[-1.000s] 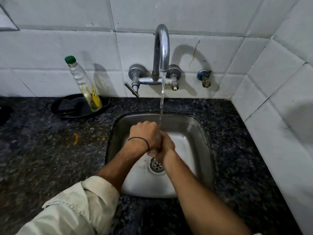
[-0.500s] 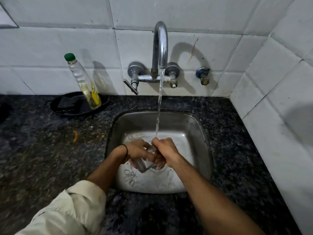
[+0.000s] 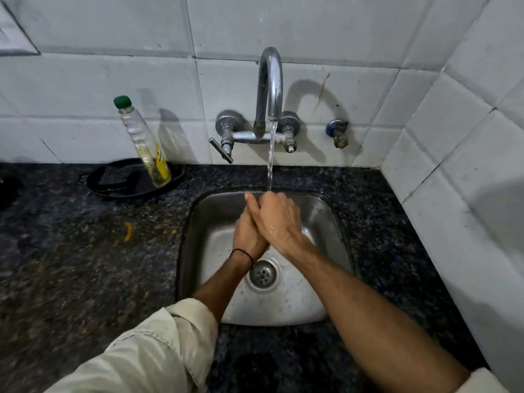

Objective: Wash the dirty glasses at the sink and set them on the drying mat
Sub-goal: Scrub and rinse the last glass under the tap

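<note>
Both hands are pressed together over the steel sink (image 3: 195, 236), right under the water stream (image 3: 271, 165) that falls from the tap (image 3: 269, 80). My right hand (image 3: 279, 219) lies on top of my left hand (image 3: 246, 236) and covers most of it. The left fingers point straight up toward the back of the sink. The right fingers bend over the far side, out of sight. No glass shows between the hands or in the basin, and no drying mat is in view.
A near-empty plastic bottle with a green cap (image 3: 144, 143) leans in a black tray (image 3: 113, 180) at the back left of the dark granite counter (image 3: 71, 265). The tap lever (image 3: 221, 151) sticks out to the left. Tiled walls close the back and right. The drain (image 3: 263, 273) is uncovered.
Half a second ago my hands were low in the basin around a clear glass. They have risen to the stream and closed palm on palm, and the glass is gone from sight.
</note>
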